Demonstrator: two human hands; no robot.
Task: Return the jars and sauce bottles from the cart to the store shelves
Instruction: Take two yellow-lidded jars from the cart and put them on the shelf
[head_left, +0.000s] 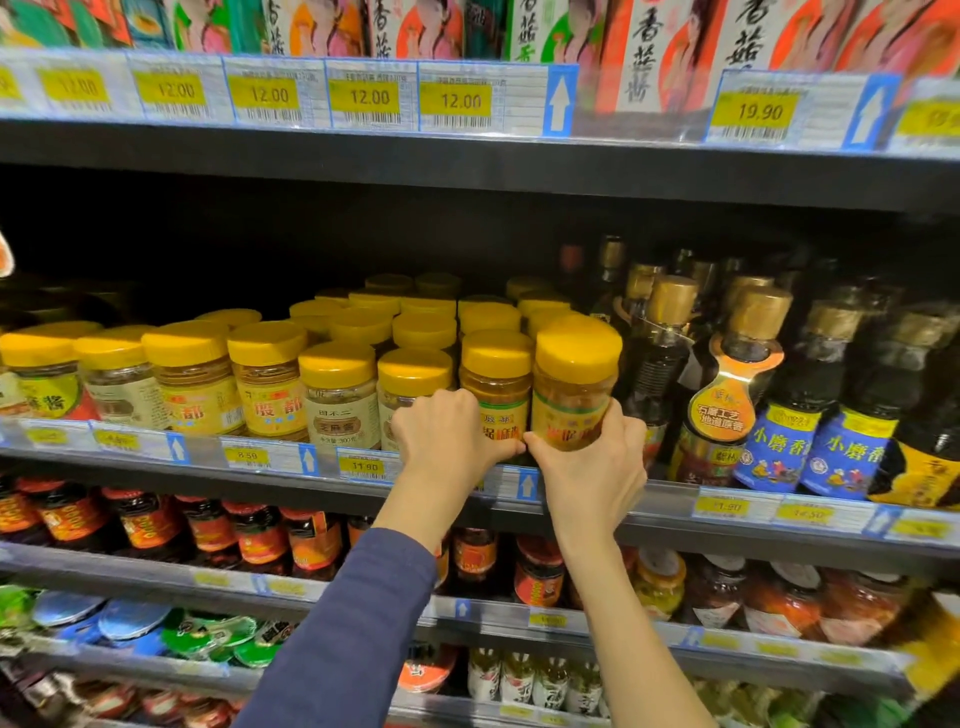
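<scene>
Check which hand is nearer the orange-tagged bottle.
Right. The right hand grips a jar left of the bottle; the left hand is farther left, on the next jar.

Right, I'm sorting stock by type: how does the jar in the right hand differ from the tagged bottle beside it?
The jar is squat, clear, with a wide yellow lid; the bottle is tall, dark, gold-capped. The right hand grips the jar; the bottle stands untouched. Both are at the same shelf.

Dark tiered store shelves (311, 156), shadowed behind, carry yellow price tags (369, 97).
</scene>
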